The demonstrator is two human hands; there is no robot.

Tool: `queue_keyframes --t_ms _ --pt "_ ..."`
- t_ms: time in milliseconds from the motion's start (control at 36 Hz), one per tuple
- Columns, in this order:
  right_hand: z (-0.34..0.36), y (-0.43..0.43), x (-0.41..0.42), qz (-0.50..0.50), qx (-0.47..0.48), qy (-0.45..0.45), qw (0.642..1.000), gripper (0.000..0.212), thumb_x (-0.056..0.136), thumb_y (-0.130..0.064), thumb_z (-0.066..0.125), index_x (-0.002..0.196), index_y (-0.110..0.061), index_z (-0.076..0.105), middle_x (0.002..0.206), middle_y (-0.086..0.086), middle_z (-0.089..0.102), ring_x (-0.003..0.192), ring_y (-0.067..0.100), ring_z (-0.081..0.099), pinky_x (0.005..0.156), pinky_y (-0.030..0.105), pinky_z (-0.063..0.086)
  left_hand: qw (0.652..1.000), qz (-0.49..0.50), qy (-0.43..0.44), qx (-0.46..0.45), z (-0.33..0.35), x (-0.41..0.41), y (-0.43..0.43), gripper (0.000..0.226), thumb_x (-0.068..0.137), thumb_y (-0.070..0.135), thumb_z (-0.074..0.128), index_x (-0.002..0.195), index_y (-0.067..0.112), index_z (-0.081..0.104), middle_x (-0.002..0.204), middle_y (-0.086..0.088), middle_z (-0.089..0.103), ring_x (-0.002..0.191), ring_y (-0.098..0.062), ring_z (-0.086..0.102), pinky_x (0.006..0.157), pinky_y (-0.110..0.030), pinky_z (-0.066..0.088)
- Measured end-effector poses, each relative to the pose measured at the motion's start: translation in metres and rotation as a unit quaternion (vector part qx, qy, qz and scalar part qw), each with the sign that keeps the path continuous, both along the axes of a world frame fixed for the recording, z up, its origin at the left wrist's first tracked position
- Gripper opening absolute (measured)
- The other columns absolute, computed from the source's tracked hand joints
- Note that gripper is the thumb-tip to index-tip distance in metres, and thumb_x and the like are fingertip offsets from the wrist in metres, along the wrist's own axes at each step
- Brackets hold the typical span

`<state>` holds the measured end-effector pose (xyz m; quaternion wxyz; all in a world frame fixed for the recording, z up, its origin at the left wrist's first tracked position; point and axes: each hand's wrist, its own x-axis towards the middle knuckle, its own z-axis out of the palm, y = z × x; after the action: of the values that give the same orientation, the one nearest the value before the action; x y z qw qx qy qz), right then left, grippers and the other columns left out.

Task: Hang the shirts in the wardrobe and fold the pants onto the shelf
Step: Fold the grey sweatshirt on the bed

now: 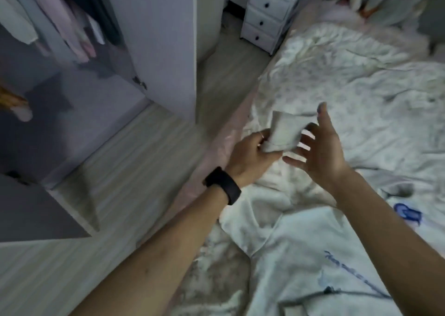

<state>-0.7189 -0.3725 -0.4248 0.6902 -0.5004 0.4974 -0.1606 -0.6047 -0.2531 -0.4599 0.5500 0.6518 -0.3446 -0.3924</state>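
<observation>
My left hand [250,156] pinches the lower corner of a small folded pale grey garment [284,132] and holds it up over the bed. My right hand [320,152] is spread beside it, with fingertips at or near the cloth's right edge. A white shirt with blue print [313,255] lies crumpled on the bed under my right forearm. At the upper left the open wardrobe [101,94] shows hanging clothes [72,26] along its rail. Whether the small garment is pants is unclear.
The bed has a rumpled white floral duvet [361,87] and a pink edge. A white drawer unit [267,10] stands past the bed's left side. The open wardrobe door [168,38] juts toward the bed. Pale wood floor [108,171] lies between wardrobe and bed.
</observation>
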Motion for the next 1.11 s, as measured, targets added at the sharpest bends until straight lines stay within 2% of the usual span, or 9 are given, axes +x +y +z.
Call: queue_keyframes --t_ms 83,194,361,472,556,639,833,972,1111 --pt "0.02 0.003 -0.088 -0.069 0.028 -0.012 0.997 0.085 0.063 -0.085 0.067 0.125 -0.026 0.066 0.117 0.003 0.074 0.105 0.023 0.073 0.09 0.05 0.057 0.99 -0.103 -0.098 -0.022 0.01 -0.086 -0.013 0.017 0.084 0.025 0.068 0.101 0.027 0.071 0.086 0.006 0.072 0.078 -0.019 0.067 0.067 -0.042 0.052" --pt "0.023 0.027 -0.218 -0.139 0.038 0.013 0.989 0.022 0.094 -0.02 0.063 0.114 -0.018 0.072 0.112 0.005 0.076 0.1 0.018 0.074 0.083 0.04 0.058 0.965 -0.193 -0.172 -0.037 0.009 -0.196 -0.008 0.031 0.086 0.012 0.063 0.113 0.026 0.068 0.107 0.003 0.07 0.095 -0.02 0.064 0.076 -0.037 0.054" --pt "-0.011 0.102 -0.445 -0.372 0.082 -0.036 0.924 0.033 0.09 0.01 0.058 0.101 -0.014 0.078 0.119 0.007 0.073 0.102 0.01 0.07 0.084 0.018 0.055 0.887 -0.306 -0.345 -0.005 -0.025 -0.345 0.041 0.06 0.072 0.022 0.07 0.13 0.03 0.054 0.129 0.002 0.055 0.115 -0.026 0.053 0.095 -0.039 0.046" --pt "-0.076 0.158 -0.554 -0.398 0.013 0.159 0.903 0.026 0.085 0.01 0.064 0.102 -0.008 0.074 0.107 0.012 0.076 0.09 0.021 0.074 0.073 0.022 0.06 0.82 -0.33 -0.463 0.068 -0.072 -0.388 0.087 0.075 0.066 0.028 0.075 0.138 0.03 0.054 0.151 -0.005 0.045 0.134 -0.027 0.045 0.112 -0.045 0.039" --pt "-0.113 0.188 -0.604 -0.298 -0.004 0.341 0.892 0.028 0.085 -0.001 0.073 0.111 -0.012 0.073 0.108 0.012 0.074 0.087 0.028 0.067 0.074 0.032 0.057 0.752 -0.382 -0.509 0.173 -0.102 -0.396 0.115 0.076 0.085 0.029 0.062 0.155 0.033 0.033 0.168 -0.006 0.01 0.154 -0.03 0.01 0.123 -0.053 0.0" --pt "-0.134 0.215 -0.618 -0.14 -0.014 0.503 0.853 0.042 0.085 -0.032 0.077 0.123 -0.019 0.066 0.12 0.01 0.066 0.104 0.033 0.059 0.08 0.036 0.045 0.724 -0.398 -0.509 0.24 -0.12 -0.396 0.143 0.071 0.093 0.029 0.052 0.158 0.034 0.023 0.168 -0.003 -0.004 0.155 -0.029 -0.005 0.12 -0.051 -0.018" --pt "-0.14 0.239 -0.542 -0.096 -0.194 0.449 0.867 0.047 0.077 -0.014 0.082 0.121 -0.008 0.067 0.134 0.017 0.06 0.132 0.043 0.045 0.106 0.058 0.04 0.737 -0.299 -0.558 0.236 -0.104 -0.372 0.158 0.063 0.072 0.024 0.08 0.134 0.025 0.064 0.152 -0.01 0.047 0.141 -0.03 0.044 0.113 -0.06 0.034" --pt "-0.134 0.219 -0.482 -0.016 -0.225 0.395 0.891 0.045 0.084 -0.015 0.075 0.126 -0.003 0.064 0.136 0.019 0.058 0.131 0.042 0.044 0.107 0.051 0.039 0.731 -0.237 -0.547 0.332 -0.099 -0.325 0.144 0.065 0.095 0.029 0.05 0.155 0.036 0.027 0.168 0.001 0.0 0.154 -0.024 0.003 0.123 -0.052 0.004" --pt "-0.137 0.185 -0.422 0.047 -0.23 0.373 0.898 0.049 0.093 -0.027 0.064 0.138 -0.011 0.054 0.146 0.008 0.049 0.137 0.031 0.035 0.109 0.041 0.035 0.739 -0.276 -0.529 0.312 -0.106 -0.293 0.127 0.056 0.099 0.032 0.046 0.152 0.042 0.03 0.166 -0.001 0.009 0.149 -0.025 0.018 0.119 -0.045 0.021"
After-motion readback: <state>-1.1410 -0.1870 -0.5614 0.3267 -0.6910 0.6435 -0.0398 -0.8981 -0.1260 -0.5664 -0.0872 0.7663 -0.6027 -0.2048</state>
